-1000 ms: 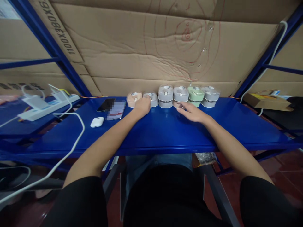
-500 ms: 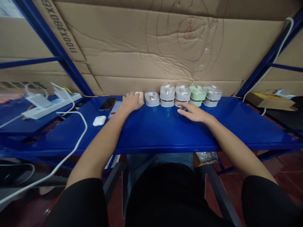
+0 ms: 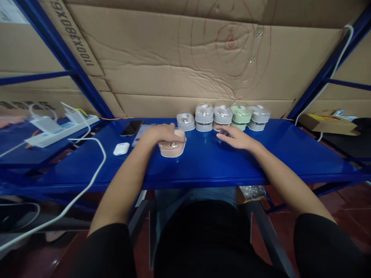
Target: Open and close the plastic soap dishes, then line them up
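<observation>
Pink container: a small lidded tub (image 3: 172, 151) directly under the left palm, its front and right side showing; whether its base touches the blue tabletop (image 3: 203, 164) cannot be told.
Left hand: gripping the pink tub from above (image 3: 165, 133), thumb on the near-right of the lid, the other fingertips mostly hidden.
Right hand: holding nothing, fingers loosely bent and parted (image 3: 236, 138), just in front of the gray-over-pink stack (image 3: 222, 114); contact with it cannot be made out.
Single gray container: beyond the left hand and slightly right of it, a lidded tub (image 3: 186, 122) standing alone.
Gray stack: two tubs high (image 3: 204, 116), left of and beyond the right hand's fingertips.
Green stack: two tubs (image 3: 240, 115), straight behind the right hand.
End gray stack: two tubs (image 3: 259, 116), beyond the right hand to its right.
Phones: a dark one (image 3: 132, 127) left of and beyond the left wrist; a lit one (image 3: 140, 136) partly covered by that wrist.
Earbud case: white, closed (image 3: 121, 148), left of the left forearm.
Power strip: white (image 3: 62, 132), well left of the left hand, plugs in it.
Cardboard panel: upright behind both hands (image 3: 150, 50), red rings drawn on it.
</observation>
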Tool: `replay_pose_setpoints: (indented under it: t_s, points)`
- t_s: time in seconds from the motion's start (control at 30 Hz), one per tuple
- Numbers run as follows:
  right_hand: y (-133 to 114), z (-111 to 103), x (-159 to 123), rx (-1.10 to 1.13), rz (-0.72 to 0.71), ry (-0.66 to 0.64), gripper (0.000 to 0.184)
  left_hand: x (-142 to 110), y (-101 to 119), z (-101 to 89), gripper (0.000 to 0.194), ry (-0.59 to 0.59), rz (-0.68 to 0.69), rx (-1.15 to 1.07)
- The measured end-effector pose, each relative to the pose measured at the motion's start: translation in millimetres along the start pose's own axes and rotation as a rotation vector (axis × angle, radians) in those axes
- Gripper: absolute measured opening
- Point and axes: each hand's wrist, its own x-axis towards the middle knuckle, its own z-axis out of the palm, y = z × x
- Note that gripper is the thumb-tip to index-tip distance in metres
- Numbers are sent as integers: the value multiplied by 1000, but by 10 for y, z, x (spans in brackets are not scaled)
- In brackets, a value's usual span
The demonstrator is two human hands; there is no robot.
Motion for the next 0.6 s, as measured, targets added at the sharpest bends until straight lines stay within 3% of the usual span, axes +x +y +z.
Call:
replay_pose_setpoints:
  t_s: [0.1, 0.2, 0.27, 0.43, 0.6]
  points:
    - [-64, 19, -4, 5, -39, 48, 76, -92, 253, 40, 112, -38, 256, -94]
    - [-162, 65, -10, -18, -135, 12, 93, -69, 516, 229, 118, 34, 538, -336]
    - [-230, 108, -14, -31, -167, -51, 105, -2, 630, 397, 110, 100, 643, -446]
    - [-321, 151, -13, -43, -127, -126, 108, 188, 664, 712, 124, 150, 684, -513]
    - [-238, -75, -42, -22, -84, -29, 91, 225, 594, 717, 140, 178, 681, -538]
